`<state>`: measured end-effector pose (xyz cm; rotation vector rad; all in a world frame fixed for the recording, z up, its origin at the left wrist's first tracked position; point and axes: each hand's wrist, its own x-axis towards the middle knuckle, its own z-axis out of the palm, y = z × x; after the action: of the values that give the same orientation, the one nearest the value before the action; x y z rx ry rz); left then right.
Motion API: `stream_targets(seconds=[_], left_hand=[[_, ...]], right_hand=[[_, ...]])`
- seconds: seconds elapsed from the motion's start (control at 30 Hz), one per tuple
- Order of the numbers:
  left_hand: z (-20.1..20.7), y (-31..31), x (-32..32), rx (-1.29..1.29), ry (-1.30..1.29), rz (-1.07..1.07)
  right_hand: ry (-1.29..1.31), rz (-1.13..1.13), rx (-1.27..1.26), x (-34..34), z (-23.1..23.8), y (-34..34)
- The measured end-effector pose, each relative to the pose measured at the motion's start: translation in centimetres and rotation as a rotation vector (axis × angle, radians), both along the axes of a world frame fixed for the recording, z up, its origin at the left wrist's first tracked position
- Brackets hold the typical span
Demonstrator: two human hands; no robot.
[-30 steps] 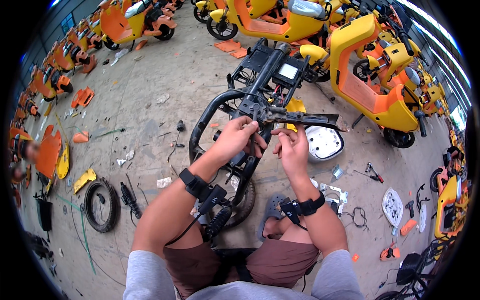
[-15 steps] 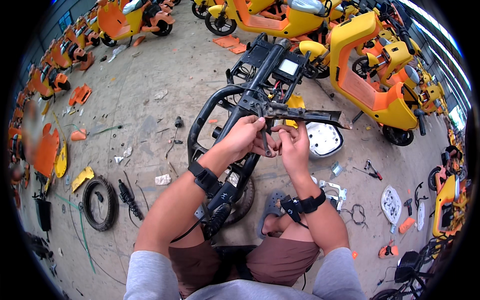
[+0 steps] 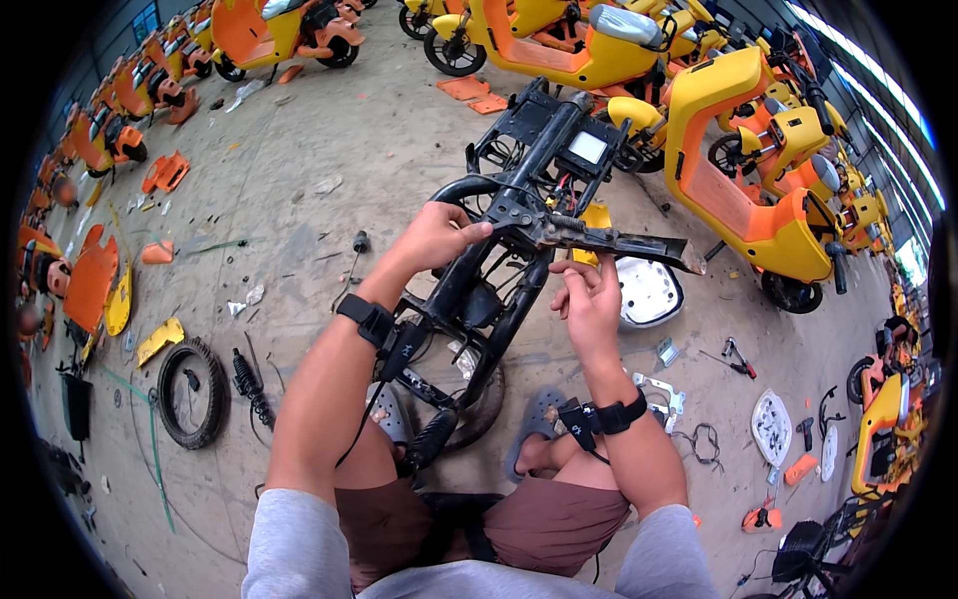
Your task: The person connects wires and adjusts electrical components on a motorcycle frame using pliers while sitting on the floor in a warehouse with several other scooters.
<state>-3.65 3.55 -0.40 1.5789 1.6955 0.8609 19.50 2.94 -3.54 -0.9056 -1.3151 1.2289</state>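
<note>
A black scooter frame (image 3: 477, 304) stands tilted in front of me, its wheel between my feet. My left hand (image 3: 439, 238) is closed at its left rail, thumb pressed on a dark wrench (image 3: 497, 229) that the fingers mostly hide. The wrench lies toward a pivot plate on the frame. From this plate a black metal stand arm (image 3: 649, 245) sticks out to the right, with a coil spring (image 3: 567, 224) along it. Below the arm is my right hand (image 3: 591, 301), its index finger stretched up to the arm's underside, the others loosely bent and holding nothing.
A white plastic shell (image 3: 649, 295) lies right of the frame. Tyre (image 3: 192, 394) and shock absorber (image 3: 251, 387) lie left on the concrete. Pliers (image 3: 736, 357) and loose panels lie right. Yellow-orange scooters (image 3: 733, 170) stand behind and along both sides.
My left hand has moved left and up, swinging the wrench from pointing down to pointing left. My right hand has come apart from the left and lowered slightly. The view has shifted a little.
</note>
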Motion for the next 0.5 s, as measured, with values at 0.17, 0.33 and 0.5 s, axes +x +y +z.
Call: stream_targets(seconds=[0.17,0.33,0.5], left_hand=[[-0.6,-1.0,1.4,0.228,0.312,0.084],[-0.7,-1.4,1.7,0.483,0.159,0.230],[-1.1,-2.0,2.5,0.144,-0.530,0.036]], right_hand=[[0.021,0.011,-0.014,0.0,0.1,-0.3],[0.022,0.022,-0.027,0.3,0.4,-0.3],[0.050,0.022,-0.017,0.0,0.1,-0.2]])
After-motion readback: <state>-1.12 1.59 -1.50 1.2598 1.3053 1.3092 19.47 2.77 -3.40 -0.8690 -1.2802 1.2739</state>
